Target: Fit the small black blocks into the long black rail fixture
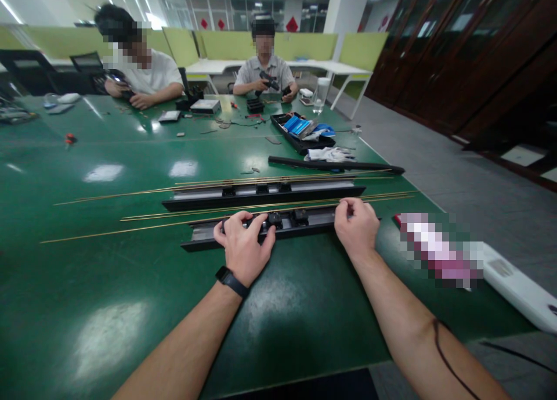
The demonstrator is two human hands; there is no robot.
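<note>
A black channel-shaped rail (200,237) lies on the green table, with several small black blocks (300,216) inside it. My left hand (246,240), wearing a black watch, reaches over this near rail; its curved fingers and thumb grip around a black block, partly hidden. A thin brass-coloured rod (113,234) runs along the near rail from the left toward my right hand. At the rail's right end, my right hand (357,226) is closed in a pinch on the rod, whose tip is covered by the fingers. More thin rods (148,216) lie just behind.
A second black rail (261,198) lies parallel behind. Beyond it are a long black bar (374,168), white gloves (331,154) and a black tray (278,121) with blue packets. A white device (517,284) sits right. Two people work across the table (130,295).
</note>
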